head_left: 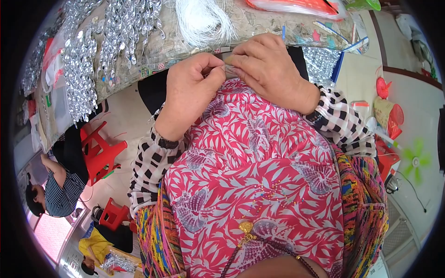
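Note:
My left hand (192, 90) and my right hand (274, 69) meet just short of the table's near edge. Thumbs and index fingers are pinched together on both. Between the fingertips sits a small pale, silvery bit (229, 69), mostly hidden and too small to name. Just beyond my hands, a loose bundle of white thread (201, 23) lies on the cluttered table (259, 22). Long strands of shiny silver beads (79, 69) spread over the table to the left, some hanging past its edge.
Red-orange material in clear plastic (296, 6) lies at the far right of the table. Shiny silver pieces (323, 65) are in a blue-edged tray below. Red stools (103, 153) and two seated people (65, 194) are at left. A green fan (415, 161) stands at right.

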`<action>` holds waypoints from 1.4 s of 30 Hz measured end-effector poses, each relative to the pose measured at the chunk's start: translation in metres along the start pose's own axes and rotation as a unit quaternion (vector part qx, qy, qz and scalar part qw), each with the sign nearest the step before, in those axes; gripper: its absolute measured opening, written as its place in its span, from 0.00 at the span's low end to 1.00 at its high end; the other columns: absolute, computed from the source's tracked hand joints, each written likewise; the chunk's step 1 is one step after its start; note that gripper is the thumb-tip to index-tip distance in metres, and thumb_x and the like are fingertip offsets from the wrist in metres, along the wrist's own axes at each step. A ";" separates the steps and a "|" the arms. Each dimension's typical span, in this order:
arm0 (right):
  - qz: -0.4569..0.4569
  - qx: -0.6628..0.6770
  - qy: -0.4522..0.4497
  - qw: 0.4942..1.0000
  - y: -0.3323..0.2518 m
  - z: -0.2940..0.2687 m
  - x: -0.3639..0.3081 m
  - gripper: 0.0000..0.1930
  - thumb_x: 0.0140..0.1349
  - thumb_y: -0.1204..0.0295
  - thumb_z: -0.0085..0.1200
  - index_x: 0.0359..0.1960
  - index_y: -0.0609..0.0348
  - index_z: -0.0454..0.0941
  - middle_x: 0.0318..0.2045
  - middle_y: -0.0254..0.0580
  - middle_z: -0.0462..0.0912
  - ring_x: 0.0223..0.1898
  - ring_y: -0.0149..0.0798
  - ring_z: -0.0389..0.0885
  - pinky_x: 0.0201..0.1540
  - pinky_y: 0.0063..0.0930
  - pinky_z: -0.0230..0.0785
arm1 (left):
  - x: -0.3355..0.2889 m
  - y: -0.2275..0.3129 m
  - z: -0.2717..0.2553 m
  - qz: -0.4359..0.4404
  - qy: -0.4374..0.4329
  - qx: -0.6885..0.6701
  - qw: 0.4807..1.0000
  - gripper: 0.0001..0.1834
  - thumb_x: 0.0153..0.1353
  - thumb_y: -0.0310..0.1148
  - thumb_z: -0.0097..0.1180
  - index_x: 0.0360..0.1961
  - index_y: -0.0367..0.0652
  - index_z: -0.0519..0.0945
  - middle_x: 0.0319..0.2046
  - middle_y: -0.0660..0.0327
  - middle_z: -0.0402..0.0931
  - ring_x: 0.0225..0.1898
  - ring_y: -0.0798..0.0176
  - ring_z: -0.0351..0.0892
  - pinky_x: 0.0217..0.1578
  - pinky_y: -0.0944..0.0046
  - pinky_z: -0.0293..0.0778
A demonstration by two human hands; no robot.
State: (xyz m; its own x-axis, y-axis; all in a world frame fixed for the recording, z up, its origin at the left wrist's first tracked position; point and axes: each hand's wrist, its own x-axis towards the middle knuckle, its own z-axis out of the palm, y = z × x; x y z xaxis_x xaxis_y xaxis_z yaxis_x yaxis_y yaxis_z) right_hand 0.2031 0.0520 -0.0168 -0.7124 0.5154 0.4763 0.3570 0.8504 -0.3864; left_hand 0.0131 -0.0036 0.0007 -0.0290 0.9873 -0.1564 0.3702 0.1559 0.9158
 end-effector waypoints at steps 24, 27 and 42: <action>0.291 0.722 -0.039 0.626 -0.008 -0.027 0.032 0.09 0.67 0.72 0.48 0.43 0.63 0.75 0.60 0.51 0.71 0.35 0.27 0.81 0.43 0.24 0.74 | 0.004 -0.018 -0.020 -0.074 -0.047 -0.310 0.947 0.07 0.64 0.29 0.56 0.41 0.38 0.79 0.28 0.66 0.78 0.27 0.74 0.76 0.31 0.75 0.71; 0.090 0.283 -0.023 0.954 0.001 -0.011 0.025 0.07 0.63 0.77 0.48 0.41 0.62 0.76 0.58 0.45 0.74 0.44 0.37 0.81 0.43 0.29 0.74 | 0.001 -0.015 -0.021 -0.079 -0.006 -0.259 0.963 0.08 0.63 0.29 0.56 0.41 0.38 0.80 0.28 0.65 0.78 0.26 0.76 0.74 0.29 0.77 0.69; -0.065 0.061 -0.103 0.991 -0.009 -0.008 0.031 0.13 0.55 0.74 0.54 0.44 0.56 0.73 0.47 0.45 0.80 0.38 0.47 0.82 0.34 0.37 0.73 | -0.002 -0.007 -0.026 -0.064 -0.020 -0.245 0.967 0.06 0.60 0.29 0.59 0.36 0.38 0.82 0.27 0.69 0.77 0.25 0.78 0.70 0.28 0.77 0.65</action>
State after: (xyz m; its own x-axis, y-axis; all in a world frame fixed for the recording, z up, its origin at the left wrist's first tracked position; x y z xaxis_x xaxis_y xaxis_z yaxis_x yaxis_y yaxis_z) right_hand 0.1830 0.0609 0.0079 -0.8602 0.3588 0.3625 0.1865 0.8828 -0.4312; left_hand -0.0137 -0.0063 0.0045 -0.0061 0.9586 -0.2846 -0.1178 0.2820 0.9522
